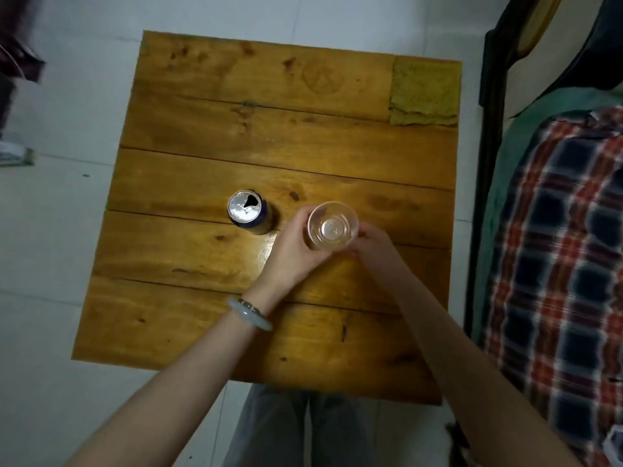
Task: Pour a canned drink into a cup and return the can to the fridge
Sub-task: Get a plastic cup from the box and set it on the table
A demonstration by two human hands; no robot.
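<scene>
Fingers of the left hand (pixel 296 246) curl round the near-left side of the clear cup (pixel 332 225), and the right hand (pixel 374 244) holds it from the right, fingertips tucked against its wall - whether its base touches the wooden table (pixel 202 112) cannot be told. Just left of the cup, apart from it, the can (pixel 247 210) stands upright with its mouth open. A green cloth (pixel 424 91) lies well beyond the cup on the table's far right corner - a pale bracelet (pixel 249 313) circles the left wrist.
</scene>
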